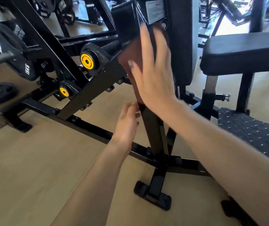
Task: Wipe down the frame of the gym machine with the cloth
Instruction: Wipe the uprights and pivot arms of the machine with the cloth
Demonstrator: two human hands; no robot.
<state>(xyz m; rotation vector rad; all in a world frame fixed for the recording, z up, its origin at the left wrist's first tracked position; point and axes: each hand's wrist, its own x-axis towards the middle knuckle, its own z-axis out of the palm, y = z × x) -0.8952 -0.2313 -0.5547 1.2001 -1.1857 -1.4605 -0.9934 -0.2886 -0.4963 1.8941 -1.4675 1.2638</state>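
- Head view, left first: left hand (127, 123) sits low beside the black upright post (153, 128), fingers loosely curled at the cloth's bottom edge; whether it pinches the cloth, cannot tell.
- Brown cloth (130, 53) lies flat on the post's face, about mid-height, just below the label plate (155, 11).
- Right hand (151, 75) presses it, fingers straight and spread.
- Cloth's long axis follows the post, leaning up and slightly left.
- Advice: keep the palm flat, stroke along the post, cover the edges too.
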